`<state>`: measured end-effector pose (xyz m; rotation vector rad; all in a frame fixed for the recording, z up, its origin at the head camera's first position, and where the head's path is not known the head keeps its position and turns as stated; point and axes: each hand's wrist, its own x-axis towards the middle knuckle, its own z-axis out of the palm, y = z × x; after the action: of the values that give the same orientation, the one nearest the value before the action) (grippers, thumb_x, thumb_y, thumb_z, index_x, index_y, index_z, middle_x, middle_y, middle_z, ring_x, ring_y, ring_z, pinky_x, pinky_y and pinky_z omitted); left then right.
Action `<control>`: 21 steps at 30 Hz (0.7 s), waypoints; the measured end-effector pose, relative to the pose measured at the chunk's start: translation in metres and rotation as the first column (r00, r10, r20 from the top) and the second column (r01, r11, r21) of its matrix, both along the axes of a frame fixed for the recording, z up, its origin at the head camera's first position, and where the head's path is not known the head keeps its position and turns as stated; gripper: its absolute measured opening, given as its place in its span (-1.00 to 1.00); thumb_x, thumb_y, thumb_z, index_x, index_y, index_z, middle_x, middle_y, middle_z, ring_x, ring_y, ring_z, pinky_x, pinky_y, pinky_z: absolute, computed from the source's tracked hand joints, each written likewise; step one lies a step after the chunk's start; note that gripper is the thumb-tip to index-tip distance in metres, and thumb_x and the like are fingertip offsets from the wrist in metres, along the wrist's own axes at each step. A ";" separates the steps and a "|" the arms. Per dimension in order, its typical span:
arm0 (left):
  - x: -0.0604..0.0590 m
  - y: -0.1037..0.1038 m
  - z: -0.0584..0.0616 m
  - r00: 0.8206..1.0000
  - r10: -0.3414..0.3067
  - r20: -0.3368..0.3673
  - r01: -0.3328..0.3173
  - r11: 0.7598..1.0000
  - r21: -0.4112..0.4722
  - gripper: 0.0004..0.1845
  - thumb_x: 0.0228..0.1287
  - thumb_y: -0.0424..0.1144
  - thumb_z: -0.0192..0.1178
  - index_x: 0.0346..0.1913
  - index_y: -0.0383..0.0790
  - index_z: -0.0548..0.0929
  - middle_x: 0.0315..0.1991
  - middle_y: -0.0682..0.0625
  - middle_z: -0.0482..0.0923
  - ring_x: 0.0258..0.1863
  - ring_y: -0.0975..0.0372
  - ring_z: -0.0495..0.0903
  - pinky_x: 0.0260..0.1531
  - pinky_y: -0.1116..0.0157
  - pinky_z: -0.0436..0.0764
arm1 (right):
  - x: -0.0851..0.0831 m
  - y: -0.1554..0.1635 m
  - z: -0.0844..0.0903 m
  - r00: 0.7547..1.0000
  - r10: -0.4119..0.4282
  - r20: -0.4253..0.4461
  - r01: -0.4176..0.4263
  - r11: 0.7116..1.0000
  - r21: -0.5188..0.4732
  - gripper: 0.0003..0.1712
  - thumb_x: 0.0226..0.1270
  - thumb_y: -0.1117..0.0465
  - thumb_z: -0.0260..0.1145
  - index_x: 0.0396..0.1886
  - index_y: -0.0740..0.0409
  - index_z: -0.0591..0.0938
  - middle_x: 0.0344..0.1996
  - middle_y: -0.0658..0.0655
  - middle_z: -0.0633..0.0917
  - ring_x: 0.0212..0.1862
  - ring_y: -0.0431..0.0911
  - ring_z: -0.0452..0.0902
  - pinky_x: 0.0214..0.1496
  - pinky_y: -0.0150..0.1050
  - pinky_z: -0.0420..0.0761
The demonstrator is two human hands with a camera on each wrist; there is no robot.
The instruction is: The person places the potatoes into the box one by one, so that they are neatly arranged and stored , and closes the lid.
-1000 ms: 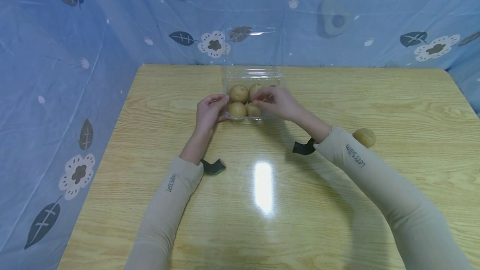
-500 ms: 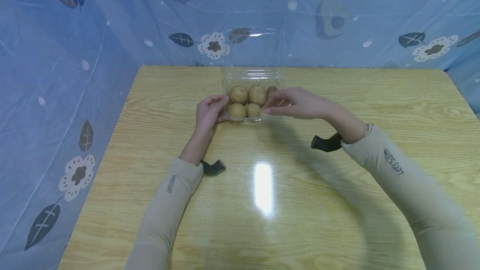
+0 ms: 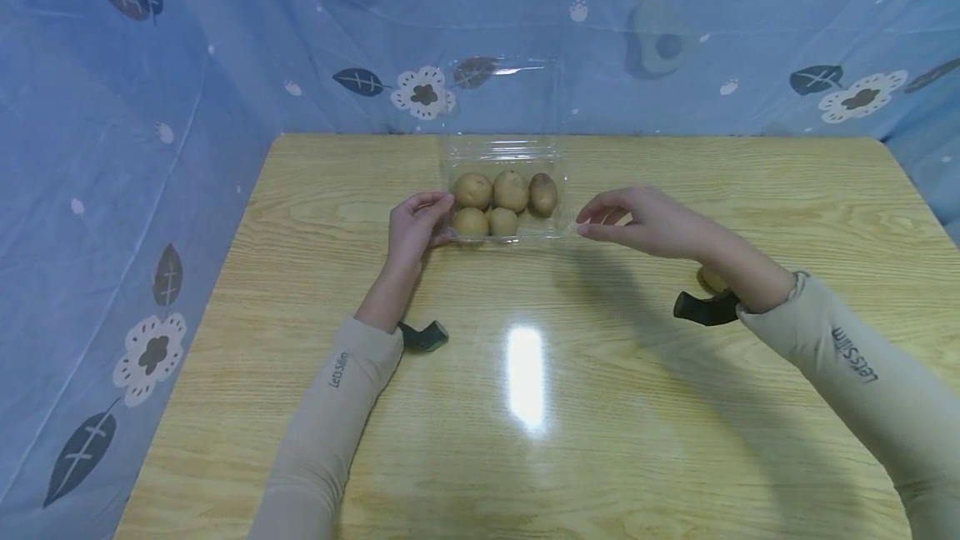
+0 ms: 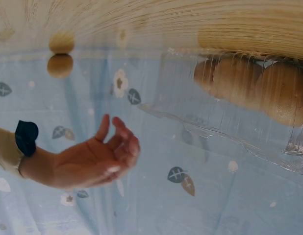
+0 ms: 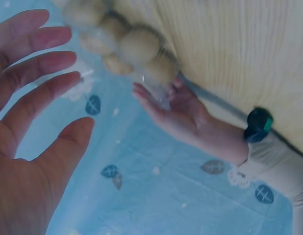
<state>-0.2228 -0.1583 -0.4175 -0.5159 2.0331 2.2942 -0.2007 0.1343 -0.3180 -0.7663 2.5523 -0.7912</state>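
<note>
Five potatoes point(image 3: 504, 205) sit in a clear box point(image 3: 502, 152) at centre frame on the desk point(image 3: 300, 215), lid raised. Left hand point(image 3: 414, 227) grips the box's left edge, seemingly to steady it. Right hand point(image 3: 648, 222) hovers just right of the box, fingers relaxed, empty. One loose potato point(image 3: 708, 279) lies lower right, partly hidden by that wrist.
</note>
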 end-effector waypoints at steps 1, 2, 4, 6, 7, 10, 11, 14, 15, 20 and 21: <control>0.000 0.000 0.000 1.000 0.000 0.000 0.000 1.000 0.000 -0.82 0.10 -0.20 0.29 -0.25 -0.17 0.60 -0.29 0.06 0.61 -0.31 0.27 0.55 -0.62 0.46 0.65 | 0.001 0.004 -0.001 1.000 -0.009 -0.006 0.009 1.000 0.002 -0.67 0.32 0.08 0.14 -0.06 0.21 0.57 -0.17 0.12 0.64 -0.08 0.00 0.53 -0.07 -0.07 0.62; 0.000 0.000 0.000 1.000 -0.001 0.000 0.001 1.000 0.000 -0.82 0.10 -0.20 0.29 -0.25 -0.17 0.60 -0.30 0.06 0.61 -0.31 0.27 0.56 -0.62 0.46 0.65 | 0.003 0.007 -0.002 1.000 -0.020 -0.012 0.020 1.000 0.007 -0.67 0.32 0.08 0.15 -0.07 0.21 0.57 -0.17 0.12 0.64 -0.09 0.00 0.53 -0.07 -0.08 0.62; 0.000 0.000 0.000 1.000 -0.002 0.001 0.002 1.000 0.005 -0.82 0.09 -0.20 0.29 -0.25 -0.17 0.60 -0.31 0.08 0.61 -0.33 0.28 0.56 -0.61 0.46 0.65 | 0.006 0.016 -0.004 0.999 -0.031 -0.036 0.031 0.999 0.025 -0.68 0.31 0.09 0.15 -0.07 0.21 0.57 -0.18 0.12 0.63 -0.11 0.00 0.53 -0.09 -0.09 0.63; 0.000 0.000 0.000 1.000 0.000 0.000 0.000 1.000 0.003 -0.82 0.10 -0.20 0.29 -0.26 -0.17 0.60 -0.34 0.10 0.60 -0.34 0.30 0.55 -0.62 0.47 0.65 | 0.008 0.025 -0.005 0.997 -0.039 -0.065 0.043 0.998 0.049 -0.67 0.31 0.09 0.16 -0.07 0.22 0.57 -0.18 0.14 0.63 -0.12 0.01 0.53 -0.12 -0.09 0.63; 0.000 0.000 0.000 1.000 0.002 0.001 -0.002 1.000 0.000 -0.83 0.09 -0.20 0.29 -0.26 -0.16 0.60 -0.35 0.11 0.60 -0.35 0.31 0.55 -0.62 0.47 0.64 | 0.009 0.029 -0.006 0.996 -0.042 -0.079 0.047 0.997 0.064 -0.66 0.31 0.09 0.16 -0.06 0.22 0.57 -0.18 0.15 0.62 -0.12 0.01 0.53 -0.14 -0.08 0.62; 0.000 -0.001 0.000 1.000 0.006 0.001 -0.006 1.000 -0.006 -0.83 0.09 -0.20 0.29 -0.27 -0.16 0.60 -0.35 0.10 0.60 -0.38 0.33 0.53 -0.64 0.48 0.63 | 0.011 0.044 -0.010 0.992 -0.048 -0.120 0.061 0.993 0.103 -0.64 0.31 0.08 0.16 -0.05 0.24 0.55 -0.16 0.18 0.62 -0.13 0.03 0.53 -0.19 -0.09 0.62; 0.000 -0.001 -0.001 1.000 0.007 0.001 -0.007 1.000 -0.011 -0.84 0.09 -0.19 0.29 -0.28 -0.16 0.60 -0.36 0.10 0.60 -0.38 0.34 0.53 -0.65 0.49 0.63 | 0.012 0.049 -0.011 0.991 -0.051 -0.125 0.065 0.992 0.112 -0.63 0.31 0.08 0.16 -0.04 0.26 0.55 -0.15 0.21 0.61 -0.13 0.04 0.52 -0.20 -0.08 0.61; 0.001 0.000 0.000 1.000 0.000 0.000 0.000 1.000 -0.019 -0.82 0.10 -0.19 0.29 -0.26 -0.16 0.60 -0.35 0.10 0.59 -0.38 0.35 0.52 -0.65 0.49 0.62 | 0.016 0.064 -0.017 0.987 -0.073 -0.145 0.094 0.986 0.141 -0.61 0.31 0.07 0.16 -0.04 0.27 0.55 -0.12 0.24 0.60 -0.11 0.07 0.51 -0.21 -0.05 0.61; 0.001 0.000 0.000 1.000 -0.003 -0.001 0.003 1.000 -0.020 -0.81 0.10 -0.18 0.29 -0.25 -0.17 0.60 -0.35 0.11 0.59 -0.38 0.34 0.52 -0.65 0.50 0.62 | 0.017 0.069 -0.018 0.986 -0.081 -0.149 0.103 0.984 0.146 -0.61 0.31 0.07 0.16 -0.03 0.28 0.55 -0.10 0.25 0.60 -0.09 0.09 0.50 -0.21 -0.03 0.61; 0.003 0.000 0.002 1.000 -0.016 -0.003 0.016 0.999 -0.045 -0.77 0.12 -0.16 0.27 -0.20 -0.19 0.60 -0.35 0.14 0.58 -0.35 0.34 0.52 -0.65 0.51 0.62 | 0.026 0.090 -0.024 0.977 -0.131 -0.170 0.158 0.974 0.160 -0.59 0.32 0.04 0.14 -0.02 0.27 0.53 -0.06 0.29 0.56 -0.01 0.16 0.43 -0.13 0.10 0.54; 0.003 0.000 0.002 1.000 -0.016 -0.002 0.016 0.999 -0.045 -0.76 0.12 -0.16 0.27 -0.19 -0.20 0.60 -0.35 0.14 0.58 -0.35 0.34 0.52 -0.64 0.51 0.62 | 0.027 0.093 -0.025 0.974 -0.144 -0.173 0.171 0.973 0.157 -0.59 0.32 0.05 0.14 -0.01 0.26 0.53 -0.06 0.30 0.56 0.00 0.17 0.42 -0.11 0.12 0.53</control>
<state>-0.2201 -0.1583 -0.4151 -0.4972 2.0864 2.2468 -0.1736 0.2277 -0.3430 -0.5997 2.8100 -0.5657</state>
